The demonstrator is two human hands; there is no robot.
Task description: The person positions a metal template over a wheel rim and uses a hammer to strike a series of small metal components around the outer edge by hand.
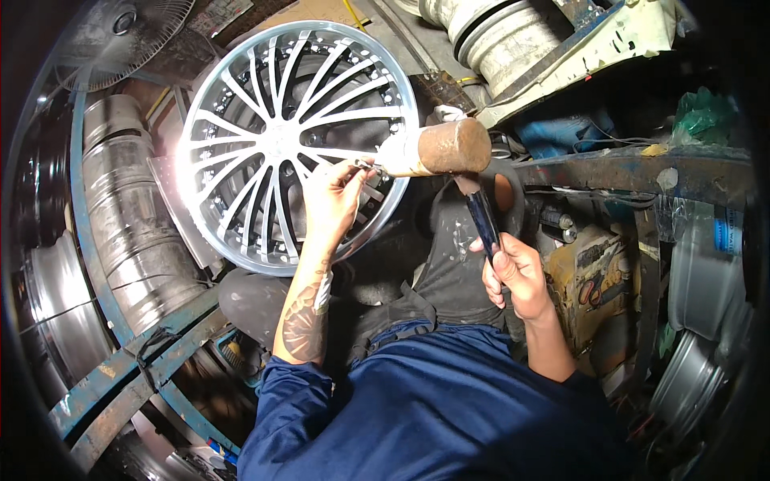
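Observation:
A large silver multi-spoke wheel rim sits tilted in front of me, its left edge glaring with light. My right hand is wrapped round the dark handle of a mallet. The mallet's thick head, brown at one end and whitish at the other, hangs over the rim's right edge. Over the spokes, my left hand is closed in a pinch, thumb against fingers. Between its fingertips is a small shiny metal piece, close beside the mallet's pale end. Its exact kind is too small to tell.
More wheel rims lie stacked at left, top right and lower right. A fan stands at the far left. Blue metal framing runs along the left. A rusty beam crosses at right, above orange-handled scissors and a stained yellow container.

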